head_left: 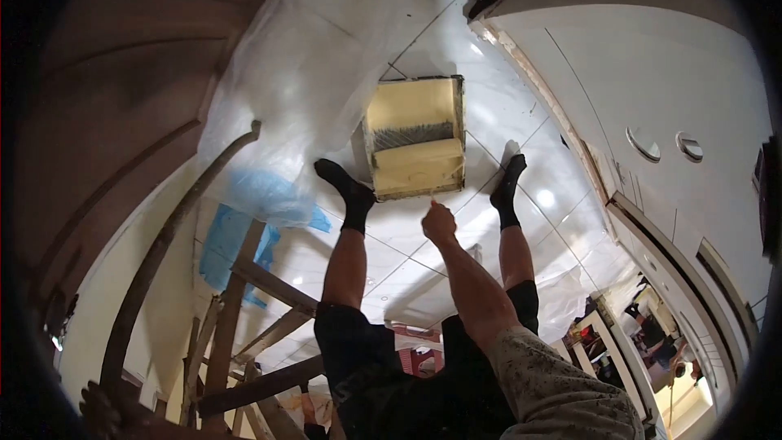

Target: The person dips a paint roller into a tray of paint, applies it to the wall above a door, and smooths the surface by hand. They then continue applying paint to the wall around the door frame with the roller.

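Observation:
My right hand (438, 222) is closed around a thin handle that reaches the near edge of a paint tray (461, 134). It appears to belong to a paint roller (418, 165), a wide cream-coated shape lying across the tray's near part. Cream paint (411, 104) covers the far part, and a dark ribbed band shows between. At the lower left, in shadow, my left hand (100, 409) has its fingers wrapped round a long wooden pole (155, 257), which looks curved in this view.
My black-socked feet stand either side of the tray on pale tiles. Clear plastic sheeting (293, 57) and a blue plastic bag (224, 244) lie left. A wooden frame (224, 334) stands beside my left leg. A brown door (122, 73) is left; a white panel (652, 90) is right.

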